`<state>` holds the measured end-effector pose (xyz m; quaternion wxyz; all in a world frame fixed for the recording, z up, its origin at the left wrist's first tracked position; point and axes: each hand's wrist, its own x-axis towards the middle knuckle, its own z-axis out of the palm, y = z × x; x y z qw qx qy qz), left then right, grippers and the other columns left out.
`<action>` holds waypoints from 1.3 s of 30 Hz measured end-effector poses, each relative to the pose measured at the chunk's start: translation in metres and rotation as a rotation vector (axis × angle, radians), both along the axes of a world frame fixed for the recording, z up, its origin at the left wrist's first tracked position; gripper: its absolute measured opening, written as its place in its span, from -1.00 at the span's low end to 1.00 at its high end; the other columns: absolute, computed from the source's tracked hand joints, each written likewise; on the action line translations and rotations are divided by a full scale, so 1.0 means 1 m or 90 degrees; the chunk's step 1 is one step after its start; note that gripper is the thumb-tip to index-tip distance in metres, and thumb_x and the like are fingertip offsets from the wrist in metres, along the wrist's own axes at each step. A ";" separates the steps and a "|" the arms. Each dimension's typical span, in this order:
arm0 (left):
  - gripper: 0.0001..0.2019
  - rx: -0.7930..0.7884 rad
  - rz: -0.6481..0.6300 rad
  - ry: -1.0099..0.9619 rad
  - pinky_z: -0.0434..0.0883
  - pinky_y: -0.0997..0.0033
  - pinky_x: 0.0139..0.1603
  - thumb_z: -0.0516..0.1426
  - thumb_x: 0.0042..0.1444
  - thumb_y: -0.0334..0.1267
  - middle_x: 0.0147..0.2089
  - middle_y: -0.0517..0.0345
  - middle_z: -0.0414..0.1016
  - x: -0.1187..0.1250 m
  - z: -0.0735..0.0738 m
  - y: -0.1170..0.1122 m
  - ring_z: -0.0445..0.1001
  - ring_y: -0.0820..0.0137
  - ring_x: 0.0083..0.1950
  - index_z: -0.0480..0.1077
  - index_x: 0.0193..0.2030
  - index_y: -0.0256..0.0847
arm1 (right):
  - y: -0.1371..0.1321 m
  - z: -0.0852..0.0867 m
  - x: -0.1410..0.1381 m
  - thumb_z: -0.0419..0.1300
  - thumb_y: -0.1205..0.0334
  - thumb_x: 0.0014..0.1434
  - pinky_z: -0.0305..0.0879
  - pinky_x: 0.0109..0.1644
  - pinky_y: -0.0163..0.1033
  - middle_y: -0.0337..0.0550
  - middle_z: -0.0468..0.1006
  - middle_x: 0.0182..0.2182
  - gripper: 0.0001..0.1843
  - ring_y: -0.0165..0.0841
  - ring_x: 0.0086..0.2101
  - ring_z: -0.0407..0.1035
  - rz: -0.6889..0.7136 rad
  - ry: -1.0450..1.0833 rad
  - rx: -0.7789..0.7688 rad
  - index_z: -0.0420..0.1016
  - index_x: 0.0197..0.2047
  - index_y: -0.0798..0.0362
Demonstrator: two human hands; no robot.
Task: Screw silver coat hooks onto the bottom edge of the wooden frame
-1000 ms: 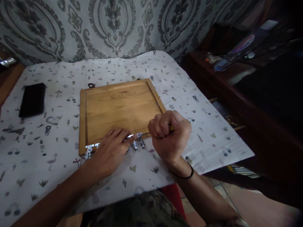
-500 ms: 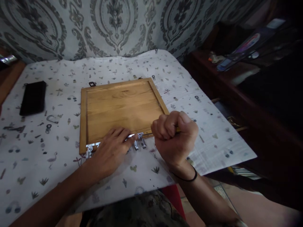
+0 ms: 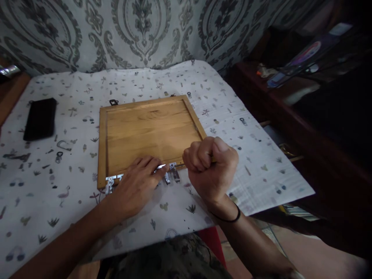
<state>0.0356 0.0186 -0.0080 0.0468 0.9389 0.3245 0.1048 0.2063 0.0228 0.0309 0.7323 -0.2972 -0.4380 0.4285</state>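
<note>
A framed wooden panel (image 3: 145,131) lies flat on the table, with shiny metal hinges (image 3: 110,182) along its near edge. My left hand (image 3: 138,182) rests over that edge, fingers stretched forward and lying on the frame, covering part of the hardware. A bright metal piece (image 3: 159,167) shows beside its thumb and index finger. Just right of it, my right hand (image 3: 212,166) is closed in a fist, thumb on top, by the panel's near right corner. A small yellow bit shows at the fist; most of what it grips is hidden.
A printed white cloth (image 3: 247,170) covers the table. On the left lies a black phone-like slab (image 3: 40,119). A dark metal latch (image 3: 114,102) sits at the panel's far edge. Dark red furniture (image 3: 261,89) with a bottle (image 3: 308,54) stands at the right.
My right fist has shifted slightly left. The left hand and the panel stay in place.
</note>
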 end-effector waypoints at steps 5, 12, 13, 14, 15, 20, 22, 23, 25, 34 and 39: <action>-0.55 0.000 -0.004 0.013 0.49 0.06 0.01 0.01 0.27 -0.58 -0.02 -0.03 0.56 0.001 0.002 0.000 0.48 0.14 -0.01 0.46 0.21 -0.24 | -0.001 -0.001 -0.003 0.21 0.02 0.33 -0.13 -0.65 -0.36 -0.43 -0.12 -0.72 -0.33 -0.56 -0.69 -0.24 0.018 -0.006 0.000 -0.04 -0.68 0.01; -0.60 -0.023 0.001 0.004 0.51 0.04 0.04 0.03 0.25 -0.56 -0.04 -0.02 0.56 0.002 0.004 0.001 0.49 0.13 -0.03 0.49 0.14 -0.23 | -0.002 -0.004 -0.003 0.19 0.11 0.34 -0.18 -0.63 -0.37 -0.42 -0.10 -0.70 -0.37 -0.56 -0.69 -0.20 0.056 0.016 0.021 -0.02 -0.66 0.03; -0.61 -0.033 0.002 -0.003 0.51 0.05 0.04 0.03 0.25 -0.56 -0.05 -0.03 0.56 0.002 0.003 0.002 0.50 0.14 -0.03 0.49 0.13 -0.22 | -0.002 -0.005 -0.003 0.18 0.13 0.35 -0.19 -0.62 -0.37 -0.41 -0.09 -0.70 -0.39 -0.56 -0.68 -0.20 0.062 0.018 0.025 -0.02 -0.65 0.03; -0.61 -0.046 0.003 -0.016 0.51 0.06 0.05 0.03 0.25 -0.57 -0.05 -0.02 0.57 0.001 0.003 0.003 0.51 0.15 -0.03 0.50 0.11 -0.21 | -0.003 -0.006 -0.003 0.17 0.15 0.35 -0.20 -0.61 -0.37 -0.41 -0.09 -0.69 -0.40 -0.56 -0.68 -0.20 0.066 0.018 0.029 -0.01 -0.65 0.03; -0.60 -0.064 0.007 -0.035 0.51 0.08 0.06 0.02 0.25 -0.58 -0.05 -0.01 0.57 0.000 0.002 0.003 0.51 0.17 -0.03 0.51 0.09 -0.20 | -0.003 -0.007 -0.003 0.17 0.15 0.36 -0.20 -0.61 -0.36 -0.40 -0.08 -0.69 -0.40 -0.56 -0.68 -0.19 0.067 0.015 0.033 -0.01 -0.64 0.03; -0.56 -0.186 0.068 -0.181 0.52 0.21 0.12 -0.04 0.27 -0.59 -0.02 0.08 0.60 -0.008 0.003 0.010 0.56 0.27 0.04 0.51 0.09 -0.14 | -0.004 -0.011 -0.004 0.19 0.04 0.35 -0.16 -0.61 -0.35 -0.41 -0.08 -0.69 -0.37 -0.55 -0.68 -0.19 0.055 -0.007 0.040 -0.01 -0.65 0.01; -0.55 -0.207 0.093 -0.196 0.53 0.22 0.11 -0.05 0.26 -0.59 -0.01 0.09 0.60 -0.013 0.006 0.012 0.56 0.28 0.05 0.52 0.09 -0.13 | -0.004 -0.011 -0.004 0.20 0.01 0.34 -0.16 -0.61 -0.34 -0.42 -0.09 -0.69 -0.36 -0.55 -0.68 -0.20 0.065 -0.011 0.039 -0.01 -0.66 0.01; -0.55 -0.203 0.105 -0.194 0.53 0.20 0.10 -0.05 0.25 -0.58 0.00 0.08 0.60 -0.016 0.008 0.013 0.57 0.27 0.05 0.53 0.08 -0.14 | -0.003 -0.011 -0.004 0.20 0.01 0.34 -0.17 -0.61 -0.34 -0.42 -0.09 -0.69 -0.36 -0.56 -0.68 -0.20 0.075 -0.015 0.038 -0.01 -0.65 0.00; -0.58 -0.182 0.128 -0.185 0.54 0.16 0.10 -0.04 0.25 -0.54 0.04 0.05 0.61 -0.023 0.012 0.014 0.57 0.23 0.07 0.54 0.06 -0.17 | -0.003 -0.010 -0.004 0.19 0.04 0.36 -0.17 -0.60 -0.34 -0.42 -0.09 -0.69 -0.37 -0.56 -0.67 -0.19 0.098 -0.023 0.036 0.01 -0.65 0.01; -0.64 -0.054 0.278 -0.226 0.55 0.25 -0.04 -0.04 0.32 -0.24 -0.05 0.06 0.65 -0.087 0.026 0.013 0.62 0.25 -0.07 0.59 -0.05 -0.16 | 0.004 -0.003 -0.007 0.29 -0.06 0.25 -0.23 -0.63 -0.39 -0.44 -0.11 -0.71 -0.30 -0.60 -0.69 -0.22 0.101 -0.013 0.006 -0.06 -0.67 0.01; -0.69 -0.008 0.448 -0.292 0.53 0.25 -0.08 0.02 0.25 -0.20 -0.10 0.10 0.66 -0.146 0.013 0.008 0.61 0.22 -0.09 0.58 -0.07 -0.13 | 0.006 -0.002 -0.009 0.31 -0.04 0.23 -0.23 -0.64 -0.40 -0.45 -0.11 -0.72 -0.30 -0.60 -0.70 -0.23 0.091 -0.011 -0.005 -0.07 -0.67 0.00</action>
